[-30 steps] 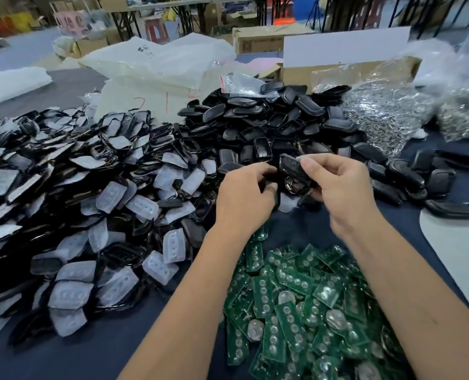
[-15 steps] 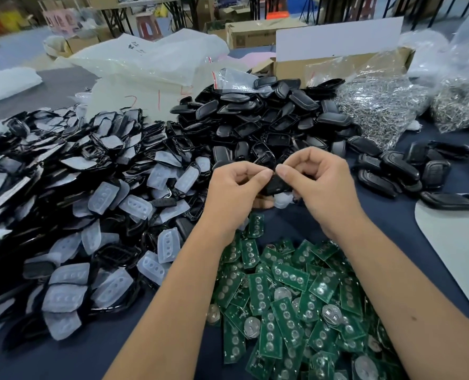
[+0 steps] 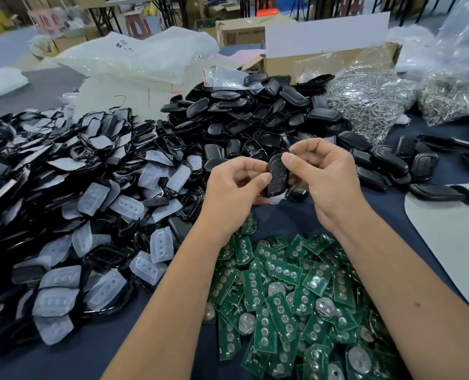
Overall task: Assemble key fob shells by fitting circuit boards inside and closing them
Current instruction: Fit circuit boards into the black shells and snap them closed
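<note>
From the head camera, the only view, a black key fob shell [image 3: 276, 175] is held upright between the two hands, above the near edge of the heap of black shell halves [image 3: 252, 119] and just beyond the green circuit boards [image 3: 285, 292] spread on the dark tabletop [image 3: 85, 355]. The left hand [image 3: 234, 193] has its fingers curled, with the thumb tip pressing the shell's left edge low down; the right hand [image 3: 326, 176] pinches the shell near its top, thumb on the front face and the other fingers curled behind it. Both hands are thus clamped on the same shell, one from each side, and it sits between their thumb tips. Whether a board is already inside, or whether the seam is fully closed, cannot be told, since the fingers cover the edges. The shell looks to be light, stiff moulded plastic with a glossy, somewhat slippery skin, so a pinch across the long edges should hold better than one on the smooth faces; closing it probably calls for a firm squeeze along the seam rather than a twist, which could strain the small catches. The boards, judged by their thinness, are light but easily flexed, and are best taken by their edges. To the left of the boards lie frames with translucent button pads [image 3: 99, 196].
</note>
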